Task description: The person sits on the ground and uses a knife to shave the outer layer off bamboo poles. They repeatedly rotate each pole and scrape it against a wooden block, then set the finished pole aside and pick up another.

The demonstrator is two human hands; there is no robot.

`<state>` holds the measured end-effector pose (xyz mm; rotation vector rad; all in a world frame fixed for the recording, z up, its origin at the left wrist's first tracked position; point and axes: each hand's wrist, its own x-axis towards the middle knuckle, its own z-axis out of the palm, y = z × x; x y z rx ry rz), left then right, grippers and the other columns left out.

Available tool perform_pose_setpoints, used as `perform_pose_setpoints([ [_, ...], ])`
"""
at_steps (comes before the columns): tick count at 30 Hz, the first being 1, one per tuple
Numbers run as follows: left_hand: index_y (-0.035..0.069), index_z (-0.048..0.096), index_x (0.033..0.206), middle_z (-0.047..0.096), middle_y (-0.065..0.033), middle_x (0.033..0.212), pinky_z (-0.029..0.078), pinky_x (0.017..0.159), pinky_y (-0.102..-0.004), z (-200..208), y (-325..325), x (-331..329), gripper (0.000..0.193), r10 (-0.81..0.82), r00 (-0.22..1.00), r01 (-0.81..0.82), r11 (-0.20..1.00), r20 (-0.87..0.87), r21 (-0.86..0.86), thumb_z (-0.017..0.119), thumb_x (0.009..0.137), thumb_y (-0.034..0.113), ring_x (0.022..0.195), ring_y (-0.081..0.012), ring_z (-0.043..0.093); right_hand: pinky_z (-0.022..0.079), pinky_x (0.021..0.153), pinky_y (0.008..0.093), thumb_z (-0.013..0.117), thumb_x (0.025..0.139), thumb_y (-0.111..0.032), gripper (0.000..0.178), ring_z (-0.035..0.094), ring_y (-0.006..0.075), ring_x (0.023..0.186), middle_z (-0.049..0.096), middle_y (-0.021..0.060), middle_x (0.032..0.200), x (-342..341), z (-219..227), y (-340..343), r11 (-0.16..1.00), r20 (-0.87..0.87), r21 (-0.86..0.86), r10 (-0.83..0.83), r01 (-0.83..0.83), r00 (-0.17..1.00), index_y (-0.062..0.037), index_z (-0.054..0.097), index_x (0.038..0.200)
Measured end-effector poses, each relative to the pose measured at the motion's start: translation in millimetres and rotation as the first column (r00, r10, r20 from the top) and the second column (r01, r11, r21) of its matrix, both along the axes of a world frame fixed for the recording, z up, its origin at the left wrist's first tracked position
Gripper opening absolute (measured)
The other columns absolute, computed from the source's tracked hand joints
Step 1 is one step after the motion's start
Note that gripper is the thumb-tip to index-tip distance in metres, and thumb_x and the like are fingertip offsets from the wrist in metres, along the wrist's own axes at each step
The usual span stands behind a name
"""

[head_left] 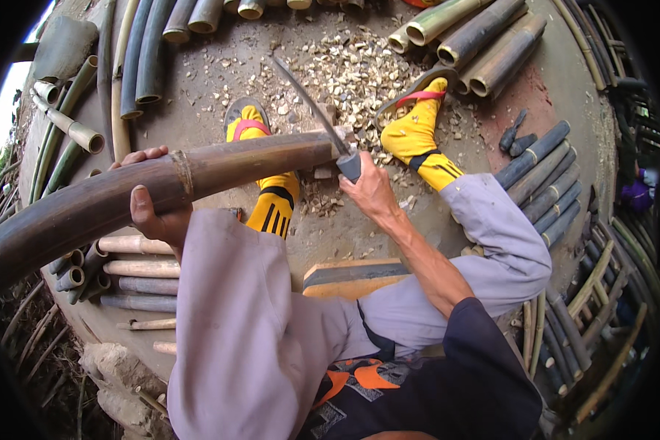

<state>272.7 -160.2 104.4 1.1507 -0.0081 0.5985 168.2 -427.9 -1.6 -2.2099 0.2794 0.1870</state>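
Across my lap at the left lies a thick dark bamboo pole (242,165), with a ringed joint partway along. My left hand (160,218) wraps round it, thumb on the near side and fingers over the far side. The pole's cut end rests between my feet, over a small block (323,117) partly hidden behind it. My right hand (374,189) is closed on the grey handle of a long-bladed knife (312,105). Its blade slants up and left, crossing beside the pole's end; whether blade and pole touch, I cannot tell.
Wood chips (356,70) litter the floor around my sandalled feet in yellow socks (411,132). Cut bamboo lengths (484,48) lie at the far right, with a stack (543,183) at the right and more pieces (143,268) at the left. A wooden board (356,277) lies near my legs.
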Motion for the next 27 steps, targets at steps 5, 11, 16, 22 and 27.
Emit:
perform_pose_setpoints([
  [5,0.001,0.04,0.122,0.054,-0.0176,0.1,0.043,0.092,-0.0469,-8.8,2.3,1.1,0.062,-0.051,0.997,0.053,0.998,0.062,-0.031,0.058,0.07,0.03,0.094,-0.0305,0.054,0.051,0.05,0.0322,0.067,0.081,-0.012,0.024,0.064,0.0195,0.06,0.062,0.0116,0.067,10.5,33.3,10.0,0.96,0.427,0.262,-0.203,0.094,0.881,-0.0015,0.047,0.091],
  [11,0.004,0.038,0.122,0.054,-0.0157,0.102,0.042,0.093,-0.0448,-10.1,19.5,-6.2,0.066,-0.093,0.995,0.094,0.995,-0.023,0.034,0.058,0.069,0.036,0.095,-0.0294,0.054,0.054,0.053,0.0364,0.07,0.077,-0.011,0.031,0.068,0.0264,0.064,0.064,0.0195,0.072,12.6,-28.5,-13.6,0.994,-0.112,-0.106,-0.007,-0.005,0.994,0.0003,0.048,0.095],
  [16,0.001,0.039,0.123,0.05,-0.0156,0.104,0.042,0.093,-0.0444,-22.7,29.4,-9.1,0.069,-0.092,0.996,0.093,0.993,-0.008,0.076,0.059,0.067,0.037,0.097,-0.0297,0.053,0.054,0.054,0.0366,0.072,0.077,-0.01,0.032,0.068,0.0285,0.065,0.065,0.0187,0.073,5.7,33.7,9.5,0.994,0.384,0.079,-0.102,0.077,0.918,0.0012,0.048,0.094],
  [22,-0.005,0.043,0.118,0.05,-0.0207,0.106,0.044,0.092,-0.0453,25.3,-9.2,-7.8,0.06,0.06,0.962,-0.069,0.997,-0.267,-0.023,0.058,0.072,0.031,0.1,-0.0324,0.052,0.057,0.053,0.0371,0.07,0.075,-0.006,0.033,0.067,0.0324,0.064,0.064,0.0235,0.073,8.1,-41.6,-13.6,0.997,-0.045,-0.072,0.013,-0.016,0.999,0.0034,0.049,0.099],
  [27,-0.006,0.05,0.106,0.053,-0.0169,0.097,0.044,0.09,-0.0404,7.0,5.1,-5.7,0.055,0.104,0.962,-0.132,0.987,-0.251,-0.096,0.061,0.071,0.035,0.095,-0.0299,0.056,0.053,0.055,0.035,0.071,0.077,-0.011,0.031,0.067,0.0262,0.062,0.064,0.0164,0.072,1.8,37.2,-1.7,0.992,0.196,0.032,-0.124,0.12,0.973,-0.0006,0.051,0.099],
])
